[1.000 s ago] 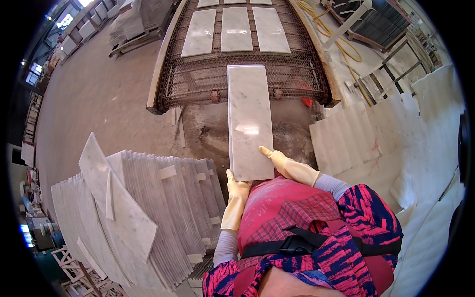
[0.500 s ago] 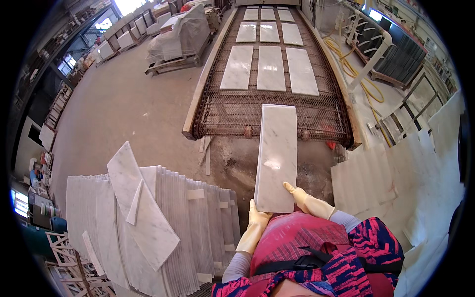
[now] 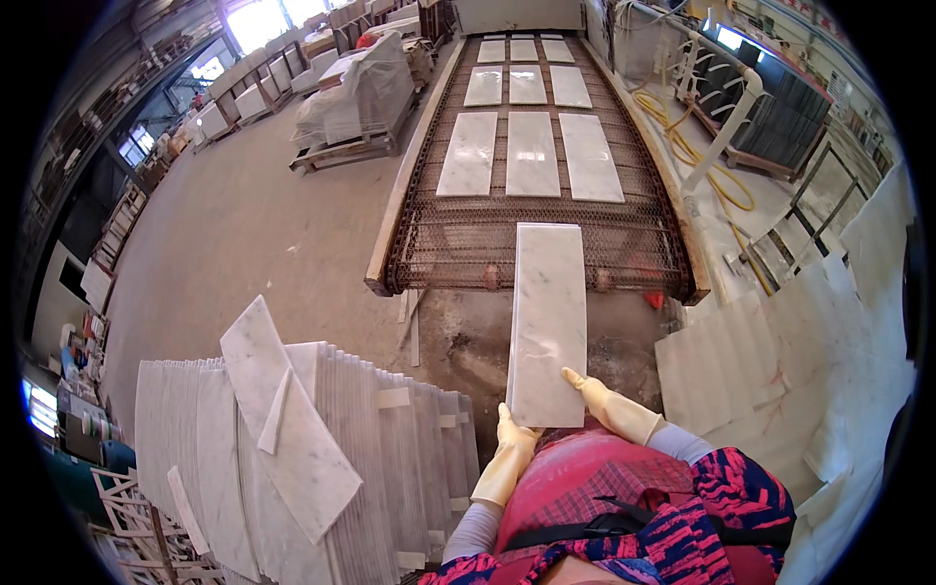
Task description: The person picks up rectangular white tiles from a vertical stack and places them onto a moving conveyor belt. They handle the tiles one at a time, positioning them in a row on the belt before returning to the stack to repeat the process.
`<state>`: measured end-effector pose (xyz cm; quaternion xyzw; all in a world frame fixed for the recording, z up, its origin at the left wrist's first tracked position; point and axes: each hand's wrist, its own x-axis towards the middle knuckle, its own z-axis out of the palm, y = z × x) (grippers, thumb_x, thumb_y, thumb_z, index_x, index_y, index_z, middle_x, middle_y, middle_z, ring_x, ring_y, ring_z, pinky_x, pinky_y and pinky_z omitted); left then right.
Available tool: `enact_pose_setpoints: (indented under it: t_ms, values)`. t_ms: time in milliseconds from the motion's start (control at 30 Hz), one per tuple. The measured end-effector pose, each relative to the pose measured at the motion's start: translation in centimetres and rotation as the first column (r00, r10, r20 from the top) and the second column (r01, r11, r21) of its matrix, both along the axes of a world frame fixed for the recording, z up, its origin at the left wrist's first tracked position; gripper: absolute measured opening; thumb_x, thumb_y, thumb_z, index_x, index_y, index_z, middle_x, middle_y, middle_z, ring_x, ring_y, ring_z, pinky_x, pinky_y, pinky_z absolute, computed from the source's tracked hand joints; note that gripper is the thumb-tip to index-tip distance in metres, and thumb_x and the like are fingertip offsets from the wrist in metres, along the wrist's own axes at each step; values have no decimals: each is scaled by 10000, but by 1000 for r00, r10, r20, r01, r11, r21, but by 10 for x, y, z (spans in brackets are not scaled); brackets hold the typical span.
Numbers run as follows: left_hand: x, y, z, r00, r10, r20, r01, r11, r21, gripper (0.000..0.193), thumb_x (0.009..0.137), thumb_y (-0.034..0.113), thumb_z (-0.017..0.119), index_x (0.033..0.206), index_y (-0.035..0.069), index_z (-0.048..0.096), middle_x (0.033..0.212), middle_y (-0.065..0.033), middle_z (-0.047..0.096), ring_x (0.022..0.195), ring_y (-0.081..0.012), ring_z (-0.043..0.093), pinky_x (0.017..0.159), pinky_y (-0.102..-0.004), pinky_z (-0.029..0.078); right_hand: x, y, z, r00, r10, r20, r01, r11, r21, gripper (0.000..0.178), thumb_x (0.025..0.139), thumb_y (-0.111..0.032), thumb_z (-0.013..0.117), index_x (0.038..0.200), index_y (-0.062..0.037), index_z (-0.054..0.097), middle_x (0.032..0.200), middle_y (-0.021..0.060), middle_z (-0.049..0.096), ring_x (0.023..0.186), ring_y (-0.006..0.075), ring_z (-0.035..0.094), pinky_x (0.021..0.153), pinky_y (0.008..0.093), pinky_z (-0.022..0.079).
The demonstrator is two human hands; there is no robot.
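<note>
- A red apron [image 3: 585, 487] and a pink-and-navy patterned sleeve [image 3: 721, 507] were seen at the lower edge, nearest the camera.
- The left hand [image 3: 515, 434], in a yellow rubber glove, was placed at the near left corner of a long white marble slab [image 3: 548, 322]; its fingers were held together under and against the edge.
- The right hand [image 3: 595, 395], gloved likewise, was set against the near right corner of the slab, with the fingers pressed together along the edge and the thumb laid on top.
- The slab was held flat and lengthwise in front of the body, its far end reaching over the near end of a wire-mesh conveyor [image 3: 458, 249].
- To the left, a stack of grey-white slabs stood on edge [image 3: 390, 448], with two loose pieces [image 3: 283, 409] laid across it.
- To the right, further pale slabs [image 3: 741, 351] were leaned together.
- On the conveyor, rows of white slabs [image 3: 531, 151] were laid flat, well apart from the held one.
- Beyond, wrapped pallets [image 3: 356, 93] and a yellow hose [image 3: 702, 166] were visible.
</note>
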<state>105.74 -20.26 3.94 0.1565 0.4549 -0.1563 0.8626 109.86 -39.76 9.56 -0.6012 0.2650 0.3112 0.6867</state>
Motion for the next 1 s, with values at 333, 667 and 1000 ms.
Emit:
enact_pose_setpoints:
  t_ms: [333,667,1000]
  values:
    - [6,0,-10,994,22,-103,-12,995,98,603,1045,619,397,1427,172,535,1438,-63,577,1318,-346,534,1051,-616,454,15,-21,-63,965,190,184,-194,981,2,731,932,-651,620,1274,-6,662,1169,150,724,1042,283,698,894,413,560]
    - [1,-18,-13,979,24,-202,-13,998,55,753,988,696,448,1526,169,444,1598,-74,427,1459,-340,383,1149,-619,349,21,-57,-6,887,457,70,-433,874,-221,787,892,-720,623,1177,5,727,1079,178,750,944,317,726,798,415,572]
    - [-1,-33,-15,963,86,-257,-52,989,139,806,910,791,470,1466,209,510,1530,-67,513,1414,-339,440,1128,-595,351,17,-95,15,936,344,80,-345,938,8,651,924,-537,692,1258,22,676,1172,172,725,1032,304,708,903,424,551]
